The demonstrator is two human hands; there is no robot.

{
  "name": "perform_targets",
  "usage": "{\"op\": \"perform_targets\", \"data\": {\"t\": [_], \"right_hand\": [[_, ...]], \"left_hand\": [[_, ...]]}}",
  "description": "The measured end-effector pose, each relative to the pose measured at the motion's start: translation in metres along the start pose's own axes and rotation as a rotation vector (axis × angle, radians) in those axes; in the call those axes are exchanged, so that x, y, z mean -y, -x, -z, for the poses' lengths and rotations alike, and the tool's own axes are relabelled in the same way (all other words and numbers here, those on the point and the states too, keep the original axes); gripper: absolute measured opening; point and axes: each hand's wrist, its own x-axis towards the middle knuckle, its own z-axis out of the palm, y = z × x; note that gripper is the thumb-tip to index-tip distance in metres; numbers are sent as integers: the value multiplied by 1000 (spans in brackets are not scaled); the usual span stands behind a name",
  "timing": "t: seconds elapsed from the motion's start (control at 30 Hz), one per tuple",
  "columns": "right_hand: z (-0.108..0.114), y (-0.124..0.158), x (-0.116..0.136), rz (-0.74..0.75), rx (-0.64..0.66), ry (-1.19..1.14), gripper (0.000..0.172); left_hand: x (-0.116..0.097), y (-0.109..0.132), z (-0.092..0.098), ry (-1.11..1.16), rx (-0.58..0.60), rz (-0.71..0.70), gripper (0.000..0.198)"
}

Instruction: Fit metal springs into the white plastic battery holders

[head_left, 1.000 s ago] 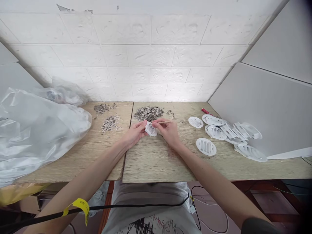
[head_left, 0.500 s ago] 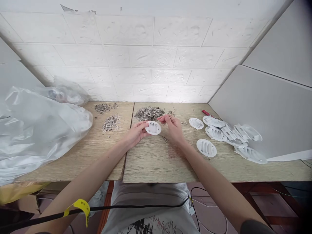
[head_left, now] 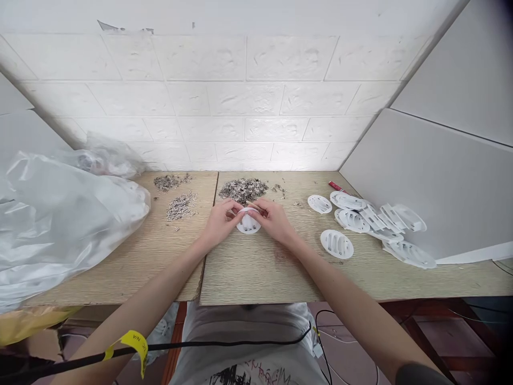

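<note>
A white slotted plastic disc (head_left: 249,224) with small metal contacts is held low over the table between my hands. My left hand (head_left: 223,220) is closed on its upper left edge, thumb and fingers pinching. My right hand (head_left: 274,218) is closed at the upper right edge, its thumb against the disc. A thin pale stick-like piece (head_left: 253,205) shows by the right fingers; most of it is hidden. Just behind the hands lies a heap of small metal pieces (head_left: 243,189).
More slotted discs (head_left: 337,244) lie on the right, several piled by the grey panel (head_left: 436,176), near a red-handled tool (head_left: 335,186). Smaller heaps of metal pieces (head_left: 181,206) sit on the left. A large clear plastic bag (head_left: 68,214) covers the left side.
My right hand has moved left and down onto the disc, bringing both hands together at its upper edge. The disc has shifted slightly left and lower.
</note>
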Motion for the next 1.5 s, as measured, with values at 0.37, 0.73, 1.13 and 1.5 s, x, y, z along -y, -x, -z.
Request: {"op": "perform_targets", "data": {"t": [0.37, 0.73, 1.13, 1.5], "right_hand": [[3, 1, 6, 40, 25, -42, 30], [12, -4, 5, 38, -81, 66, 34], [80, 2, -25, -552, -7, 872, 27], [63, -6, -19, -396, 15, 419, 28]], "left_hand": [[3, -2, 5, 158, 143, 110, 28], [-1, -5, 6, 525, 192, 416, 34], [1, -4, 4, 389, 218, 397, 29], [6, -5, 4, 371, 219, 392, 38]]}}
